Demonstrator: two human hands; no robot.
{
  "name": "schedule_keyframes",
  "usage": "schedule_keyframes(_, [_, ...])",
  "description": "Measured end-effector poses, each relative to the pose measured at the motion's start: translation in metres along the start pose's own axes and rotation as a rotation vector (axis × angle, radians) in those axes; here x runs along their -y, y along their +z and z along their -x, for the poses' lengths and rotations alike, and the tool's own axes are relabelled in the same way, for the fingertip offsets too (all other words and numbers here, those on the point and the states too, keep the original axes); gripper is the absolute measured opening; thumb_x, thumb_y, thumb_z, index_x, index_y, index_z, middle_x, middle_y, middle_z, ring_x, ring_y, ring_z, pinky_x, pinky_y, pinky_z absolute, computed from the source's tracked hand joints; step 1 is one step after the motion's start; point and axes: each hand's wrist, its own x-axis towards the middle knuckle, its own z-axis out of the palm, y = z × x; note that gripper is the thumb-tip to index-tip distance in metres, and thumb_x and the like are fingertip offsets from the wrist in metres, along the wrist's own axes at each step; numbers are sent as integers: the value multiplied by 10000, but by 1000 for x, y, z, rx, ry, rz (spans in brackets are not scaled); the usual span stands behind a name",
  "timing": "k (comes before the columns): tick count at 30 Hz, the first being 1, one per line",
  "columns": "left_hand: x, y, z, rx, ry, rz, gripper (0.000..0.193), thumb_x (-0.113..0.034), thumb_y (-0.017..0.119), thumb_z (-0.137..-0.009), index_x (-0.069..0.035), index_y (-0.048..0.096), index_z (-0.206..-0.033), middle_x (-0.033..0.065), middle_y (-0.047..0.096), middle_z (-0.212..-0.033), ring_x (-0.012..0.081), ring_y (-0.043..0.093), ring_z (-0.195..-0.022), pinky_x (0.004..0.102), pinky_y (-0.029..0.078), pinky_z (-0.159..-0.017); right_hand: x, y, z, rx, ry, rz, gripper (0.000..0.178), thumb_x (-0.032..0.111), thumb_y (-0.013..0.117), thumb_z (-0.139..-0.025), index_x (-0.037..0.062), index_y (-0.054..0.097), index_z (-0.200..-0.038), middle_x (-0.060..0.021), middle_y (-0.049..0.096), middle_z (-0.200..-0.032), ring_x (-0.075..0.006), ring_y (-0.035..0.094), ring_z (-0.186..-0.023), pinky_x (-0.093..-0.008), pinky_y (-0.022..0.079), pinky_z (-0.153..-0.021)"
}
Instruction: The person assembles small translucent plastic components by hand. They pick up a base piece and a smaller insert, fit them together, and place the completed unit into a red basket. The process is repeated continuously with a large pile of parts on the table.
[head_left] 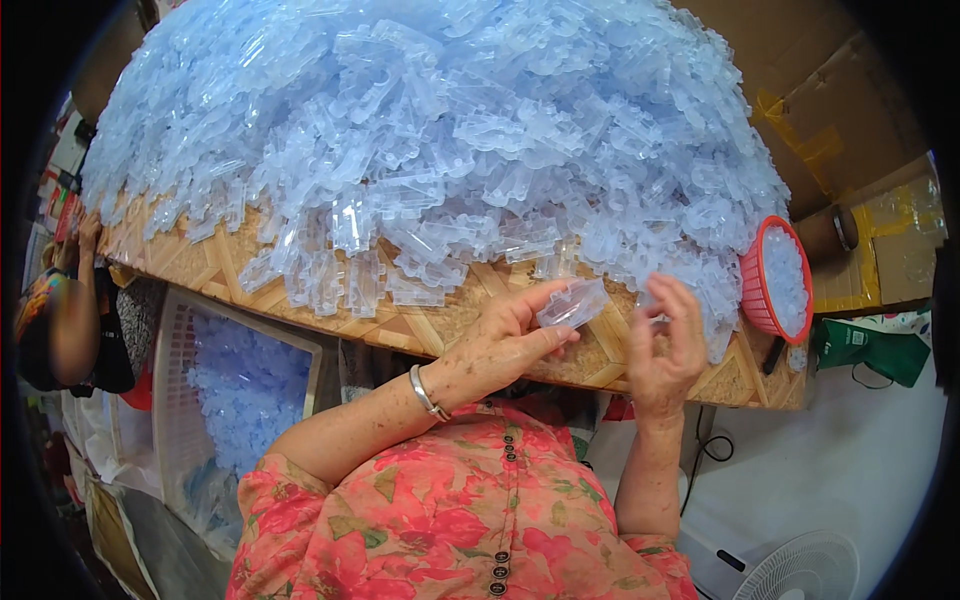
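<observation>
My left hand [508,338] pinches a clear plastic piece [573,303] between thumb and fingers, above the table's near edge. Just to its right, my right hand [667,345] is raised with its fingers curled in toward the thumb. Something pale shows between those fingers, too small and blurred to name. A huge heap of clear, bluish plastic pieces [450,120] covers most of the wood-patterned table [225,258], and loose ones spill toward both hands.
A red basket [752,285] of clear plastic pieces stands at the table's right edge. Below left is a white crate [175,400] of bluish pieces. Cardboard boxes [850,120] rise at right, with a green bag [875,350] and a fan [805,570] lower down. Another person [75,320] sits far left.
</observation>
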Motion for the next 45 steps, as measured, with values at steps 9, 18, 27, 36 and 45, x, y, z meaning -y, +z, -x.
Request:
schedule_keyframes(9, [11, 7, 0, 75, 54, -101, 615, -83, 583, -1026, -87, 337, -1589, 45, 663, -1163, 74, 598, -959, 238, 533, -828, -6, 2, 21, 133, 272, -304, 293, 21, 728, -901, 48, 688, -1190, -9, 686, -934, -65, 592, -724, -218, 491, -621])
schedule_keyframes(18, [-2, -4, 27, 142, 224, -366, 448, -52, 646, -953, -10, 569, -1393, 79, 710, -1143, 103, 651, -944, 261, 555, -827, -43, -38, -28, -263, 222, 63, 302, 7, 654, -953, 24, 663, -1254, -67, 658, -1187, -78, 600, -759, -211, 484, -607])
schedule_keyframes(27, [-26, -46, 83, -228, 431, -483, 351, -27, 686, -917, 8, 656, -1265, 95, 735, -1057, 101, 678, -859, 235, 545, -746, 38, 57, -18, 262, -136, -70, 397, -26, 684, -872, 79, 669, -1254, -116, 652, -1271, -181, 688, -825, -290, 550, -664])
schedule_keyframes(36, [-18, -67, 101, -443, 507, -742, 334, -12, 691, -908, 7, 665, -1240, 100, 741, -1046, 122, 708, -843, 250, 580, -714, 59, 101, -43, 343, -249, 25, 402, 22, 733, -845, 91, 664, -1235, -96, 654, -1169, -214, 677, -728, -339, 552, -652])
schedule_keyframes(45, [-8, -68, 79, -470, 535, -733, 363, 56, 668, -889, -5, 659, -1246, 120, 728, -1105, 165, 736, -936, 276, 606, -779, 51, 82, -32, 195, -22, -45, 287, -53, 700, -832, 51, 681, -1099, -74, 652, -1053, -124, 631, -657, -278, 532, -590])
